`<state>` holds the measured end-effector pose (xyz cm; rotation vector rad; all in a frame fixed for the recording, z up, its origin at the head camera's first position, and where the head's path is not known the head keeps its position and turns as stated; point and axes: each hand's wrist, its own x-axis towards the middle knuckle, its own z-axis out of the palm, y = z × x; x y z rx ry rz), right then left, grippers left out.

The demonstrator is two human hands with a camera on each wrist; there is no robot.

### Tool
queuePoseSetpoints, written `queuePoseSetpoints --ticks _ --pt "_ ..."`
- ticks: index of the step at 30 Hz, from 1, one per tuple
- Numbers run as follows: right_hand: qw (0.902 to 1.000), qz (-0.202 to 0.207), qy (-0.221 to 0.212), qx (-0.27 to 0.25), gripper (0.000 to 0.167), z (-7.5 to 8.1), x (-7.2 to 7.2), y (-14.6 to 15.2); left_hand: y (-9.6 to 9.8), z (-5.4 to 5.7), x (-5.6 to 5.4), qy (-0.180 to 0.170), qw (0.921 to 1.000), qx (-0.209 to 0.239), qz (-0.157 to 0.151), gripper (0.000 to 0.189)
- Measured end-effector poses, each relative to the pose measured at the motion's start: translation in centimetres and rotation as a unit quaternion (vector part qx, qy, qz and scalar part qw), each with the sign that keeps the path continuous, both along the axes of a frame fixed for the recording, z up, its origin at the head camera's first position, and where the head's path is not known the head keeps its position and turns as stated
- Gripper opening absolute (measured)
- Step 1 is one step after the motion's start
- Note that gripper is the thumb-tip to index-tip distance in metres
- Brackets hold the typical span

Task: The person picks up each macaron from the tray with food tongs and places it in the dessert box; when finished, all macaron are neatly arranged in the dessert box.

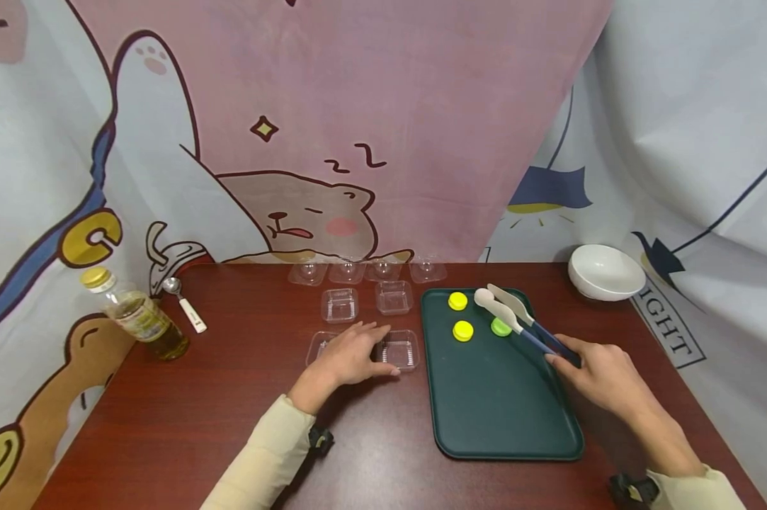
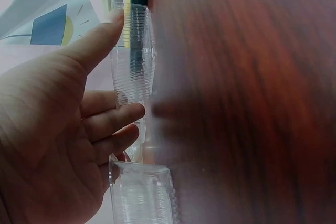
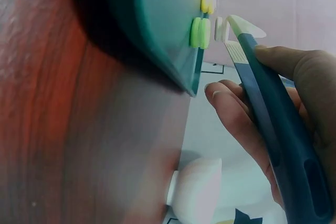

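Observation:
My right hand (image 1: 606, 375) holds blue-handled tongs (image 1: 542, 340) with pale tips above the dark green tray (image 1: 498, 404). A white round piece (image 3: 219, 29) shows at the tips; I cannot tell whether they pinch it. Two yellow macaron-like pieces (image 1: 462, 331) and a green one (image 1: 501, 326) lie on the tray beneath the tongs. My left hand (image 1: 351, 354) is spread by a clear plastic box (image 1: 399, 350), thumb at its front edge and forefinger near its back edge. Another clear box (image 1: 318, 345) is partly hidden behind that hand.
Two more clear boxes (image 1: 340, 306) stand behind, and a row of several clear lids (image 1: 347, 272) lines the back edge. An oil bottle (image 1: 144, 322) and a small scoop (image 1: 188, 308) are at left. A white bowl (image 1: 606, 273) sits at back right.

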<state>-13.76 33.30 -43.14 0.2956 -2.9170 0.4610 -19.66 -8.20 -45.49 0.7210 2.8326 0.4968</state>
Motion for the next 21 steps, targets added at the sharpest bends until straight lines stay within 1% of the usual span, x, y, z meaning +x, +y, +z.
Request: queuePoseSetpoints --ticks 3,12,21 --pt "0.9999 0.006 0.008 -0.002 0.039 0.2 0.1 -0.3 0.1 0.0 0.0 0.002 1.0 0.001 -0.002 0.089" --pt "0.9994 0.031 0.005 -0.016 0.04 1.0 0.4 -1.9 0.2 0.3 -0.3 -0.002 1.0 0.008 0.0 0.087" --pt "0.9984 0.05 -0.016 -0.021 0.043 1.7 0.8 -3.7 0.2 0.2 -0.6 -0.011 0.9999 0.002 -0.002 0.089"
